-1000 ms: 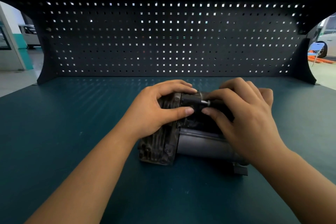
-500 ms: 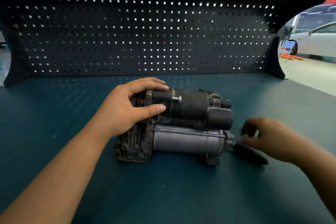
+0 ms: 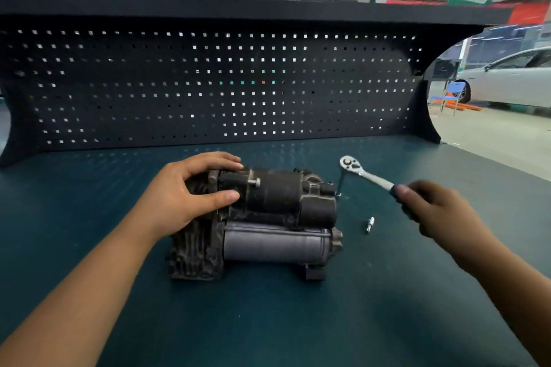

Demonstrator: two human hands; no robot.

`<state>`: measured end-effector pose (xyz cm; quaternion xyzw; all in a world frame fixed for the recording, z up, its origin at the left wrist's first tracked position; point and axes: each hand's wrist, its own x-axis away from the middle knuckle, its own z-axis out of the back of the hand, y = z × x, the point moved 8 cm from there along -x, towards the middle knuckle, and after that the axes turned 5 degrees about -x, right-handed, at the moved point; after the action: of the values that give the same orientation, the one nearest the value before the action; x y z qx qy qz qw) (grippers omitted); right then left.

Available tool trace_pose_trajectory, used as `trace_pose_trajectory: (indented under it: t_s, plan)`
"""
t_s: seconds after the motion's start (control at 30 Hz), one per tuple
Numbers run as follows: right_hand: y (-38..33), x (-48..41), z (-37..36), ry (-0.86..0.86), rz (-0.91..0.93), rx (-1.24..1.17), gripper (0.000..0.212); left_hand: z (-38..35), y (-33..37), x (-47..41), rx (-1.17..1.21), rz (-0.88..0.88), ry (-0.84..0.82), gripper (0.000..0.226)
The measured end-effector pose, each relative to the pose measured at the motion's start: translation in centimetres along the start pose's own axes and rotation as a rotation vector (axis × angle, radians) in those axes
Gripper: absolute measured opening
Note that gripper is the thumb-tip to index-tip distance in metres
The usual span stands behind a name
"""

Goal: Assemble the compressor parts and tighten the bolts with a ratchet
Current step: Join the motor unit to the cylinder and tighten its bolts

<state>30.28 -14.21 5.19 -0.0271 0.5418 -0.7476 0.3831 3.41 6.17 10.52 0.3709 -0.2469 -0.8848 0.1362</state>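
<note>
- The left hand (image 3: 190, 197) grips the finned end of the compressor (image 3: 268, 217), fingers curled over the top and thumb pressed on the near face.
- The compressor lies on its side in the middle of the green bench (image 3: 298, 322), with a bolt (image 3: 255, 182) standing proud just beside the thumb.
- A small loose bolt (image 3: 369, 224) lies on the bench just right of the compressor.
- The right hand (image 3: 435, 208), blurred, is clenched round the dark handle of the ratchet (image 3: 362, 174), whose head points back towards the compressor.
</note>
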Motion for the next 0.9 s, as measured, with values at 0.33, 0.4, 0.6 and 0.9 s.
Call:
trace_pose_trajectory:
  t_s: [0.33,0.4,0.6,0.9]
  plan:
    - [-4.7,4.5,-0.8,-0.067,-0.160,-0.913,0.028,0.4,1.5,-0.7,-0.264,-0.004,-0.056,0.035]
    - [-4.8,6.6,-2.6,-0.115,-0.218,-0.997,0.027,0.2,2.0,-0.9,-0.323,-0.017,-0.062,0.034]
    - [-3.6,10.6,-5.5,-0.120,-0.346,-1.150,0.031,-0.1,2.4,-0.6,-0.375,-0.011,-0.066,0.036]
    - [-2.4,11.9,-5.6,-0.148,-0.496,-1.216,0.033,-0.4,2.1,-0.2,-0.363,0.048,-0.043,0.031]
